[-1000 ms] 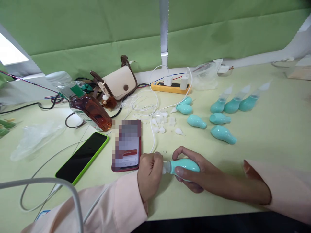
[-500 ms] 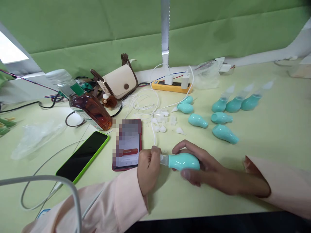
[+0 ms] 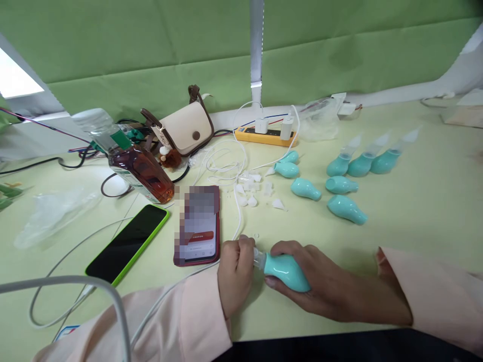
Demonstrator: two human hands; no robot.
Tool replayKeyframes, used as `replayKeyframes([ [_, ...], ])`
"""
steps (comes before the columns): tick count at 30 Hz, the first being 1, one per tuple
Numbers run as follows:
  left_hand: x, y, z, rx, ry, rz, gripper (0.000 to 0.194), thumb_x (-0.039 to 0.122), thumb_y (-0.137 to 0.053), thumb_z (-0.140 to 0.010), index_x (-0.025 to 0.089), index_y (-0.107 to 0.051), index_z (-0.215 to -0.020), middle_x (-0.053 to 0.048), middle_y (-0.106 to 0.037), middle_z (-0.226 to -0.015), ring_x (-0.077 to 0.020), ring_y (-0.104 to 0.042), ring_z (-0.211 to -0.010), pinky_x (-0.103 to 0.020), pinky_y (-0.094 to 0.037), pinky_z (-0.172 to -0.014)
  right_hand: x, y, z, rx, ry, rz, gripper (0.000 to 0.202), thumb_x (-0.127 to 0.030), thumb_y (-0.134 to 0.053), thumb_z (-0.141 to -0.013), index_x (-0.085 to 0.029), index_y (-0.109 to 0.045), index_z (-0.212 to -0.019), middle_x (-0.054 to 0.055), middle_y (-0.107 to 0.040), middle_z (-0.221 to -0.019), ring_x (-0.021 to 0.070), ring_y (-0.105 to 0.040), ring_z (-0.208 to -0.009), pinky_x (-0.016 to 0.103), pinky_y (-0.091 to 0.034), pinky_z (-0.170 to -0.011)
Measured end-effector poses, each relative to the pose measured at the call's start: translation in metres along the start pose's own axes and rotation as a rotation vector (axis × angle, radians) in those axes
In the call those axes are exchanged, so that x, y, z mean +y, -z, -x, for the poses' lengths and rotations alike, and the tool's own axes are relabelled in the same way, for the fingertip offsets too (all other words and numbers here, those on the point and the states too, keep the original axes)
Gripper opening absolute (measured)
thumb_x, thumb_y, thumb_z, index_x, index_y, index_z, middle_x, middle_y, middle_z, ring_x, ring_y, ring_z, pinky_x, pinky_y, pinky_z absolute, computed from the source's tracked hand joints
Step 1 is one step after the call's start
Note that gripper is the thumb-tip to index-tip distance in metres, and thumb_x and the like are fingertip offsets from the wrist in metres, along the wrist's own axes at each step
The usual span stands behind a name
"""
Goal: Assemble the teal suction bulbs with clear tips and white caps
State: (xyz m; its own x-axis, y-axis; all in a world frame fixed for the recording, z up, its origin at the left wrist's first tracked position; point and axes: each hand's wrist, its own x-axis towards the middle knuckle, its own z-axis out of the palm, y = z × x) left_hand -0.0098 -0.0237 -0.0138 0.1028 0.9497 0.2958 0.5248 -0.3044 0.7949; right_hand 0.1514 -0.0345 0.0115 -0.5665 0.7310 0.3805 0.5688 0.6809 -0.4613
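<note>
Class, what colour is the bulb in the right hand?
The bulb is turquoise, clearest in the head view.

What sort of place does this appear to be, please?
It is probably an indoor desk or workbench, perhaps in an office: a yellow power strip, a cream handbag and a green panel are towards its back.
</note>
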Motion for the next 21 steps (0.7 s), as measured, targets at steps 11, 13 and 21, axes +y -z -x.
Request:
replayKeyframes([
  [11, 0.002, 0.004, -0.007, -0.015, -0.063, -0.018, 0.031, 0.030, -0.027, -0.085, 0.019, -0.044, -0.061, 0.001, -0.037, -0.051, -0.0136, -0.037, -0.049, -0.025, -0.034, -0.047, -0.017, -0.011, -0.007, -0.071, -0.564, -0.717, 0.030, -0.028, -0.056, -0.071, -0.023, -0.030, -0.085, -0.003, -0.044, -0.074, 0.0080, -0.042, -0.059, 0.018, -0.041, -0.051],
  [13, 0.007, 0.005, -0.009, -0.072, 0.013, 0.158, 0.039, 0.037, -0.022, -0.086, 0.019, -0.034, -0.053, 0.003, -0.029, -0.048, -0.0119, -0.031, -0.046, -0.024, -0.029, -0.044, -0.015, -0.009, -0.008, -0.088, -0.541, -0.749, 0.034, -0.027, -0.058, -0.069, -0.023, -0.029, -0.087, -0.003, -0.044, -0.075, 0.0079, -0.042, -0.060, 0.018, -0.041, -0.051],
  [21, 0.014, 0.007, -0.002, -0.236, -0.020, 0.648, 0.030, 0.045, -0.053, -0.070, 0.019, -0.040, -0.074, 0.002, -0.040, -0.066, -0.0105, -0.038, -0.056, -0.022, -0.031, -0.049, -0.004, -0.002, -0.007, -0.024, -0.248, -0.539, 0.037, -0.015, -0.051, -0.069, -0.022, -0.025, -0.094, 0.004, -0.040, -0.089, 0.0136, -0.045, -0.078, 0.026, -0.044, -0.064],
])
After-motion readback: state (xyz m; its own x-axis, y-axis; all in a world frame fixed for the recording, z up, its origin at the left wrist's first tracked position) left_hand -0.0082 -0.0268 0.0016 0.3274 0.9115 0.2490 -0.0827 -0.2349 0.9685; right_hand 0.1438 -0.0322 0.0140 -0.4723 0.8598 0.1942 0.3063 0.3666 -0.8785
